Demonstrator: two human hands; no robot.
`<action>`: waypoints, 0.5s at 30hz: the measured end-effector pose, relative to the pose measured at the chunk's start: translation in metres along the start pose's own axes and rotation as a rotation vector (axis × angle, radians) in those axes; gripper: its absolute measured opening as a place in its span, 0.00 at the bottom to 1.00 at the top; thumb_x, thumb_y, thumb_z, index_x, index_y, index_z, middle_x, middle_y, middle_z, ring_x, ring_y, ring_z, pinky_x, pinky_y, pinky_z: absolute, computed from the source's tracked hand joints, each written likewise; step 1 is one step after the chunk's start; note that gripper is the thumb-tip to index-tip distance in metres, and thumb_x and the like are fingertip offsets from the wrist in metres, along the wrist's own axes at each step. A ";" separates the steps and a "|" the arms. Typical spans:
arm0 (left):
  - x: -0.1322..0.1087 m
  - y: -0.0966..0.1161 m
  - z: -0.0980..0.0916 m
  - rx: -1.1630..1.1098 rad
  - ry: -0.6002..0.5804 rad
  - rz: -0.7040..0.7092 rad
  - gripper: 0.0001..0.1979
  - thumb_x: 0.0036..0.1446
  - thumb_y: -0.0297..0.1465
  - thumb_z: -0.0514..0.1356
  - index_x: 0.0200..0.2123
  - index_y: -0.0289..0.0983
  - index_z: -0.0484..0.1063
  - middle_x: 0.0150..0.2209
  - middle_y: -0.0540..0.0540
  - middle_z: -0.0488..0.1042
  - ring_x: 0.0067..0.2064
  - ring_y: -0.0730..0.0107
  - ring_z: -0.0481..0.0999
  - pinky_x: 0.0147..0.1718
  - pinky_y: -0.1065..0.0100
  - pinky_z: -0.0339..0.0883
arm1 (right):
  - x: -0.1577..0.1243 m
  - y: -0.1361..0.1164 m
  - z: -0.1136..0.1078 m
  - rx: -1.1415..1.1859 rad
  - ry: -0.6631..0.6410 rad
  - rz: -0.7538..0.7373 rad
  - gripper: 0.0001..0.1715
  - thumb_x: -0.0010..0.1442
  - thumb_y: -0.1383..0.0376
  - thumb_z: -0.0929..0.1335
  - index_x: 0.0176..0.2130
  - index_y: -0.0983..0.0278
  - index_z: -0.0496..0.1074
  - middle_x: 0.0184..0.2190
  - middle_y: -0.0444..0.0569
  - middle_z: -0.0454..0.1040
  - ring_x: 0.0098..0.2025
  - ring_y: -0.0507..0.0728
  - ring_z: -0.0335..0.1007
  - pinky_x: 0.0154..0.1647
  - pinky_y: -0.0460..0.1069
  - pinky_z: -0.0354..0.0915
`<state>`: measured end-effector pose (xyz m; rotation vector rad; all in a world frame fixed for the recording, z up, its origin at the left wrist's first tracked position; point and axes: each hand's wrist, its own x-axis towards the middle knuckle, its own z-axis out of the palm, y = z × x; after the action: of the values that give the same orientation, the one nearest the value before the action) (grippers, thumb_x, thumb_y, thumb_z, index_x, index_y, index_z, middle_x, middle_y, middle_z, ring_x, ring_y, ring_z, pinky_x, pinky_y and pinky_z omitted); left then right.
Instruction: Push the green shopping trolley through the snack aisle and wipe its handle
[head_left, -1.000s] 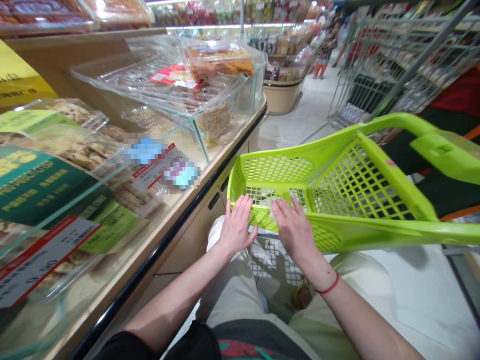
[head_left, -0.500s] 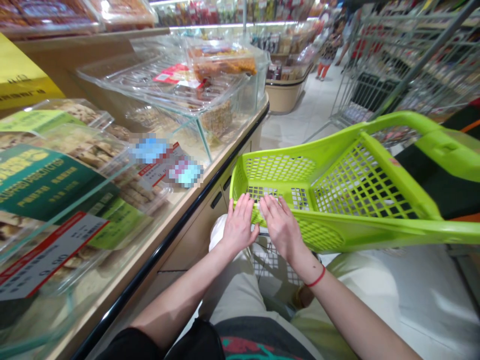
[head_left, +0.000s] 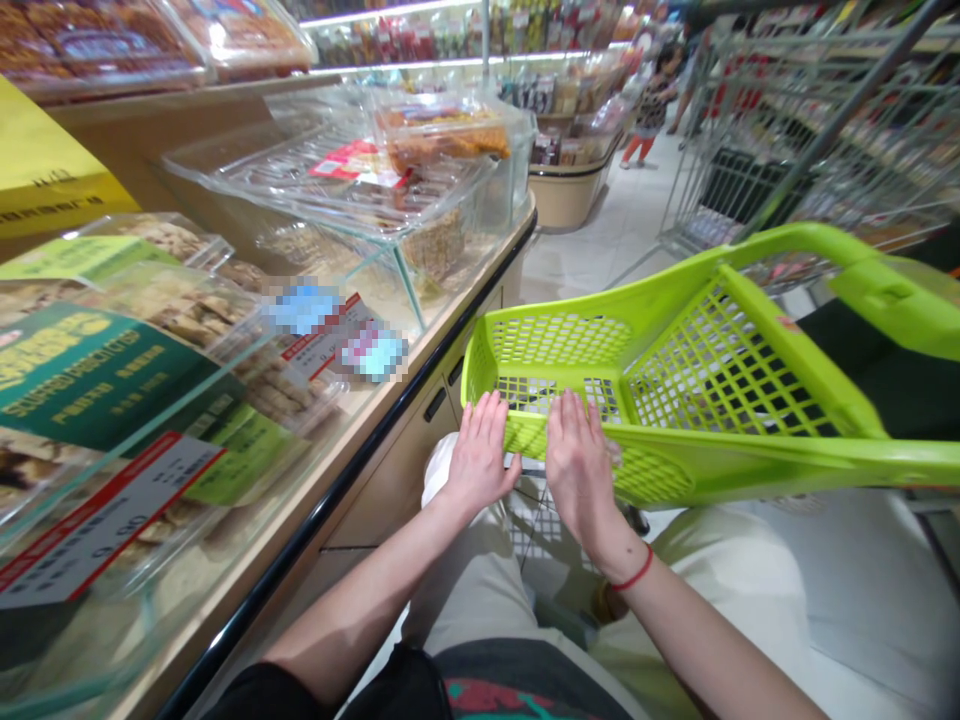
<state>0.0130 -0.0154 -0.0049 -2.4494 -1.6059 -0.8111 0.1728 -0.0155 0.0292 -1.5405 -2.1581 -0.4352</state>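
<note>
Open left hand (head_left: 480, 462) and right hand (head_left: 580, 465) rest on a basket (head_left: 559, 345) by glass cases (head_left: 97, 380).

The left hand (head_left: 480, 455) and right hand (head_left: 579, 465) rest side by side on the near rim of a plastic shopping basket (head_left: 720, 370) at right of centre. The table (head_left: 330, 465) runs along the left, carrying pastry boxes (head_left: 442, 135); a wire trolley (head_left: 750, 170) stands upper right, beyond the basket, and shelves (head_left: 450, 40) line the top
</note>
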 end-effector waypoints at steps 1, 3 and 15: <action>0.000 0.000 0.000 0.002 0.005 0.003 0.41 0.58 0.33 0.57 0.69 0.27 0.44 0.69 0.29 0.53 0.72 0.48 0.47 0.69 0.43 0.46 | 0.003 -0.006 0.003 0.009 -0.013 -0.007 0.31 0.61 0.78 0.56 0.62 0.85 0.61 0.63 0.76 0.62 0.69 0.69 0.54 0.69 0.64 0.54; -0.001 -0.001 0.001 0.007 0.019 0.008 0.40 0.57 0.33 0.57 0.69 0.27 0.44 0.69 0.29 0.54 0.72 0.48 0.47 0.68 0.43 0.46 | 0.008 -0.016 0.008 0.024 -0.035 -0.046 0.31 0.61 0.78 0.57 0.62 0.85 0.61 0.63 0.77 0.60 0.69 0.70 0.53 0.69 0.65 0.53; 0.001 0.008 0.003 0.125 0.046 -0.051 0.36 0.56 0.31 0.58 0.65 0.25 0.50 0.67 0.26 0.56 0.72 0.45 0.49 0.66 0.43 0.55 | 0.001 0.015 -0.002 0.036 0.044 -0.233 0.33 0.61 0.77 0.56 0.64 0.81 0.59 0.62 0.71 0.65 0.66 0.65 0.61 0.66 0.62 0.59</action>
<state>0.0219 -0.0169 -0.0056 -2.2978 -1.6559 -0.7441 0.1874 -0.0107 0.0312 -1.2524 -2.3071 -0.4972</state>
